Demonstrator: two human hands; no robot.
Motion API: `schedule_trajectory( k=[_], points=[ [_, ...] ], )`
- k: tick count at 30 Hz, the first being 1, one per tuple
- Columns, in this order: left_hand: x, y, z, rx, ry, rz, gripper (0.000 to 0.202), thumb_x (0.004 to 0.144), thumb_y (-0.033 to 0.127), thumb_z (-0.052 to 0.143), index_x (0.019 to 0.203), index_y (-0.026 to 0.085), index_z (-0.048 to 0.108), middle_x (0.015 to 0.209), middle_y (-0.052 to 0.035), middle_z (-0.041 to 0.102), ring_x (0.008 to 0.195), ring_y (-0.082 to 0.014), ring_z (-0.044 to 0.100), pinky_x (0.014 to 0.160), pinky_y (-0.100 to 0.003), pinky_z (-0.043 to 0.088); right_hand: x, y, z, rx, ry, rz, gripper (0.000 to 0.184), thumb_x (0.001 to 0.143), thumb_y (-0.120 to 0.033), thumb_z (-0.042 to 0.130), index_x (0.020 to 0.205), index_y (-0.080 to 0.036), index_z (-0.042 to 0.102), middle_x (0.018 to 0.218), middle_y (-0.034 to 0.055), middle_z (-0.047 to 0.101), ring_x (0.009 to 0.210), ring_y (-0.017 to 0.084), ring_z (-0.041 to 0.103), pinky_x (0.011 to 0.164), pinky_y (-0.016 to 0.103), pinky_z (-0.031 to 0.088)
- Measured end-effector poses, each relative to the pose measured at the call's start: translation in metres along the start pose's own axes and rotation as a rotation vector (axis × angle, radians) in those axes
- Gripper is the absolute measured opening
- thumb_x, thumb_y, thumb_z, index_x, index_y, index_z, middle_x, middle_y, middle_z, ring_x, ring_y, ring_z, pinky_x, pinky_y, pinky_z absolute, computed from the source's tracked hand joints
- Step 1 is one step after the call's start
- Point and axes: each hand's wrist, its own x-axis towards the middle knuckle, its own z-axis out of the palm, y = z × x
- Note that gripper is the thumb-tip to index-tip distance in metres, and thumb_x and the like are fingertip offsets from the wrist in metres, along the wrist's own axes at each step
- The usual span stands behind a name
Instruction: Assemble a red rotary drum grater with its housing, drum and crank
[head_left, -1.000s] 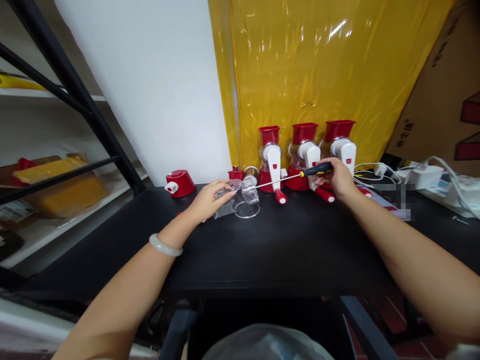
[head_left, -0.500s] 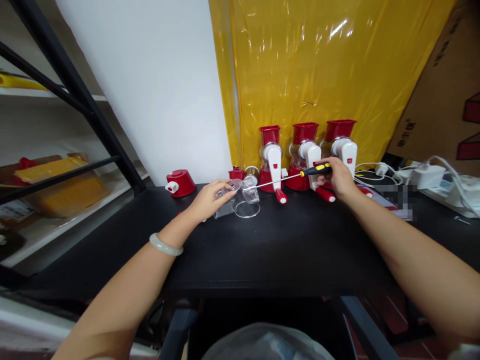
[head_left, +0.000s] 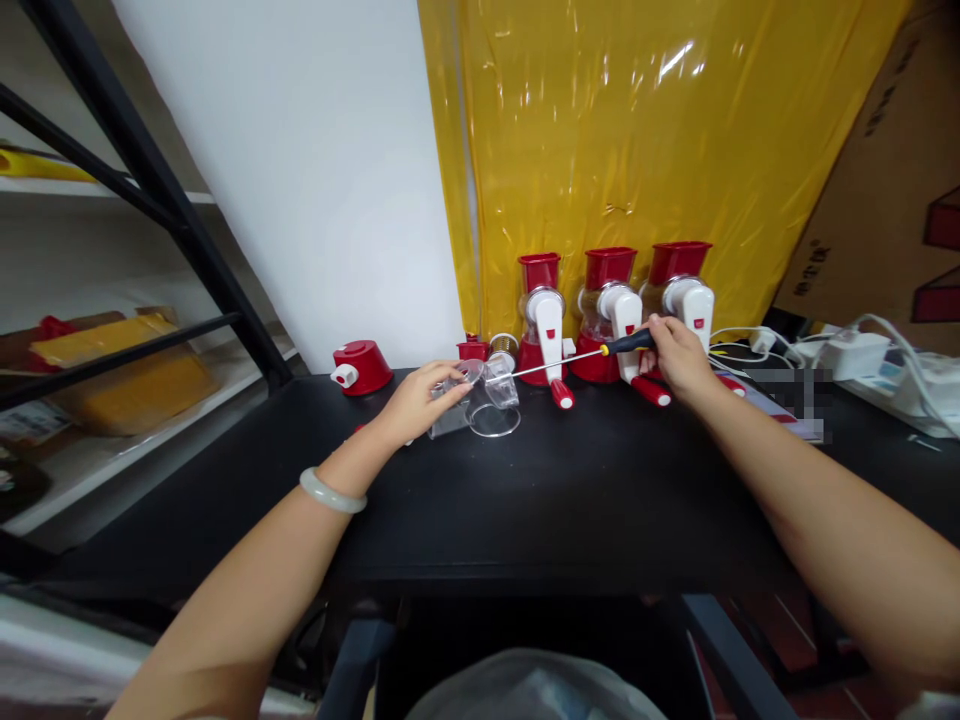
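Observation:
My left hand [head_left: 429,398] is closed on a clear plastic housing [head_left: 495,388], which lies on the black table and has a round open rim. With my right hand [head_left: 675,352] I grip the dark handle of a screwdriver [head_left: 626,343]. Its long shaft points left, and the tip meets the clear housing; what it touches inside is too small to make out. Just behind the housing are a metal grater drum [head_left: 503,345] and a small red part [head_left: 472,348]. A red base with a white knob [head_left: 362,367] sits left of my left hand.
Three red-and-white rotary graters, a left one [head_left: 541,320], a middle one [head_left: 611,310] and a right one [head_left: 682,295], line the back of the table [head_left: 525,520]. White cables and a power strip [head_left: 900,385] lie at right. A shelf [head_left: 150,430] stands left.
The screwdriver handle has turned in my right hand: its yellow stripe no longer shows, and my fingers have shifted on it. My left hand and the housing keep their place.

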Motion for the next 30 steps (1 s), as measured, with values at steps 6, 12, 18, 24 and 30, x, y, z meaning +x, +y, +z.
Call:
schedule_trajectory(
  k=[6, 12, 18, 24, 30],
  points=[
    [-0.0003, -0.0006, 0.0, 0.01, 0.0, 0.001, 0.031, 0.093, 0.049, 0.058, 0.097, 0.021, 0.069, 0.129, -0.0126, 0.066, 0.12, -0.0295, 0.062, 0.096, -0.048, 0.053, 0.0008, -0.0013, 0.0026, 0.133, 0.02, 0.085, 0.023, 0.092, -0.041, 0.043, 0.088, -0.023, 0.057, 0.064, 0.0014, 0.066, 0.045, 0.017, 0.063, 0.036, 0.024, 0.043],
    [0.0003, -0.0018, 0.0008, 0.007, 0.0, 0.008, 0.032, 0.093, 0.05, 0.058, 0.098, 0.021, 0.069, 0.13, -0.0129, 0.066, 0.12, -0.0293, 0.063, 0.095, -0.047, 0.054, 0.0018, -0.0025, 0.001, 0.113, -0.001, 0.059, 0.022, 0.088, -0.045, 0.056, 0.092, -0.024, 0.057, 0.055, -0.002, 0.06, 0.041, 0.015, 0.058, 0.037, 0.025, 0.045],
    [0.0002, -0.0001, 0.0004, 0.007, 0.003, -0.001, 0.032, 0.093, 0.05, 0.058, 0.098, 0.021, 0.069, 0.13, -0.0131, 0.066, 0.119, -0.0297, 0.063, 0.094, -0.047, 0.054, 0.0012, 0.0014, 0.0013, 0.071, 0.0, 0.003, 0.032, 0.087, -0.056, 0.058, 0.086, -0.025, 0.057, 0.047, -0.0044, 0.051, 0.036, 0.013, 0.051, 0.036, 0.025, 0.043],
    [-0.0001, -0.0005, 0.0003, 0.006, 0.001, -0.004, 0.032, 0.093, 0.051, 0.058, 0.098, 0.021, 0.07, 0.13, -0.0127, 0.066, 0.12, -0.0298, 0.062, 0.091, -0.045, 0.056, -0.0001, -0.0031, 0.0031, 0.133, -0.031, 0.1, 0.019, 0.087, -0.038, 0.048, 0.097, -0.023, 0.054, 0.062, 0.001, 0.065, 0.05, 0.019, 0.066, 0.038, 0.024, 0.045],
    [-0.0001, 0.0004, 0.0001, 0.002, -0.003, -0.005, 0.033, 0.092, 0.051, 0.058, 0.098, 0.021, 0.07, 0.13, -0.0128, 0.066, 0.12, -0.0298, 0.063, 0.091, -0.045, 0.056, 0.0007, -0.0017, 0.0027, 0.104, -0.021, 0.065, 0.024, 0.087, -0.046, 0.057, 0.095, -0.024, 0.054, 0.051, -0.0048, 0.054, 0.039, 0.015, 0.056, 0.038, 0.025, 0.044]
  ],
)
